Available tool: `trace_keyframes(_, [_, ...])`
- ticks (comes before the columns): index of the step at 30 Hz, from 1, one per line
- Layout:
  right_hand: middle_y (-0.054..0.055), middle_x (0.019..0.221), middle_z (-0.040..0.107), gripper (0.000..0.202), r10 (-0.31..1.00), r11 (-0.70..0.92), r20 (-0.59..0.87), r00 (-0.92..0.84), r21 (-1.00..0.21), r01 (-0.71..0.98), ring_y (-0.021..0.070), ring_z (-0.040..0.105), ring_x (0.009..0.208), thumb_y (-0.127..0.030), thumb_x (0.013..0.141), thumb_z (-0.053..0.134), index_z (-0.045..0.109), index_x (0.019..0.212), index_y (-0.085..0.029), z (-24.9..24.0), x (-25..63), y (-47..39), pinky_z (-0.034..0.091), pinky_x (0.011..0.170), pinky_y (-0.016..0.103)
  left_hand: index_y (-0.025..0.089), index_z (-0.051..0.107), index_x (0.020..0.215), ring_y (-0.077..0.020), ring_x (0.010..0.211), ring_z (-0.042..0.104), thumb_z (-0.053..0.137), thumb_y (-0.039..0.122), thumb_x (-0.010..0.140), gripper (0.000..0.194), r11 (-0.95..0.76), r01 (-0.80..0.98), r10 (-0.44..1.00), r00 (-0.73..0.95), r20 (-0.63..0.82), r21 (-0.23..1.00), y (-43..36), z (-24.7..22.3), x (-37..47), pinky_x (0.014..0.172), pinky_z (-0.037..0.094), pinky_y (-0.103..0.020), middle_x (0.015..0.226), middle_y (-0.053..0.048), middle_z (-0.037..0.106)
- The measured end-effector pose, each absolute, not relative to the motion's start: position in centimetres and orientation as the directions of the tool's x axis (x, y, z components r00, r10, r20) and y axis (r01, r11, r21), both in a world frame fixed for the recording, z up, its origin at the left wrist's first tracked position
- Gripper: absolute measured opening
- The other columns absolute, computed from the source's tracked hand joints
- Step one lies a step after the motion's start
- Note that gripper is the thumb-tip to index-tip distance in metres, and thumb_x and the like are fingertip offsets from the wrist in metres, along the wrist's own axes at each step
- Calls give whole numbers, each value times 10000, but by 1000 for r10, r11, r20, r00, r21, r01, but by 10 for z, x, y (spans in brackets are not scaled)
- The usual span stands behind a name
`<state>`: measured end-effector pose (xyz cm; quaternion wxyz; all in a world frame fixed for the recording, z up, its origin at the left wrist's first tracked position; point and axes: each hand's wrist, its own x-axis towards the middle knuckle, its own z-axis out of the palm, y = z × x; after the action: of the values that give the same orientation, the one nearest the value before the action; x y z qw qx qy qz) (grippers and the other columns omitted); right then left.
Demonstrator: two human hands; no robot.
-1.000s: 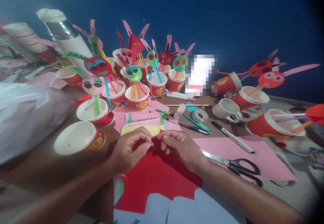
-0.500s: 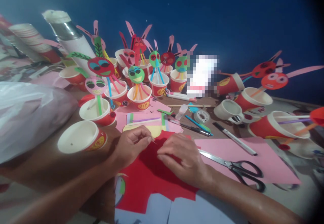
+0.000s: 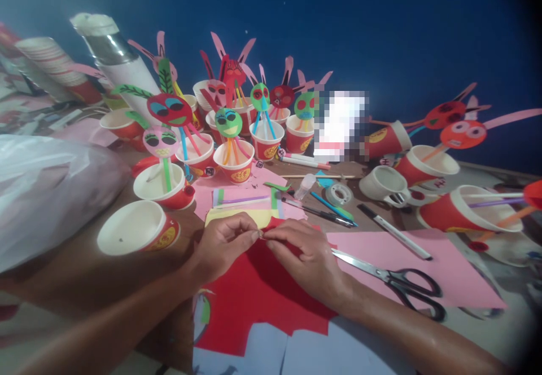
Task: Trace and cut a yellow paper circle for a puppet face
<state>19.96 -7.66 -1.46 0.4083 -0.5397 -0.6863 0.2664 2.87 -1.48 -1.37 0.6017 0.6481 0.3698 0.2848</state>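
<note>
Fingertips of my left hand (image 3: 226, 245) are pinched on a tiny, thin piece that is too small to name. My right hand (image 3: 307, 256) is closed as well, its thumb and forefinger touching the same spot, so what it grips is hidden. Both hands meet above a cut red paper sheet (image 3: 258, 301), which lies over white paper (image 3: 313, 358). Black-handled scissors (image 3: 387, 276) rest on pink paper (image 3: 444, 262) just right of my right hand.
Behind stand red paper cups (image 3: 234, 160) with colourful paper faces on straws. An uncovered cup (image 3: 133, 231) and a plastic bag (image 3: 55, 188) are at the left. A marker (image 3: 393, 231), tape (image 3: 339, 193), a pen (image 3: 324, 214) and a white mug (image 3: 383, 186) lie beyond the hands.
My right hand has moved left and up, and its fingertips now meet those of my left hand. The gap between the hands has closed.
</note>
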Motion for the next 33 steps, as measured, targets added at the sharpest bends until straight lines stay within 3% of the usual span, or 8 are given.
trace_keyframes(9, [-3,737,663,120,970,220,241,-22,-840,496,147,593,712,-185,814,560,651,757,-237,-10,198,-77,433,698,280,155,568,645,-105,637,504,567,178,775,132,-139,126,895,440,70,982,-15,-13,29,576,423,-204,681,-2,539])
trace_keyframes(14, [0,785,685,158,971,231,232,-55,-856,462,153,609,740,-188,831,542,684,813,-256,-13,196,-77,458,715,283,158,582,689,-122,678,536,568,155,774,86,-217,121,892,428,146,969,-17,-15,30,607,445,-220,709,-16,563])
trace_keyframes(33, [-9,796,696,138,989,121,146,38,-917,380,142,627,746,-197,822,553,684,828,-239,-20,193,-75,471,708,260,143,597,693,-136,692,539,568,154,782,94,-174,97,869,482,107,980,-20,-17,34,627,436,-242,717,-27,556])
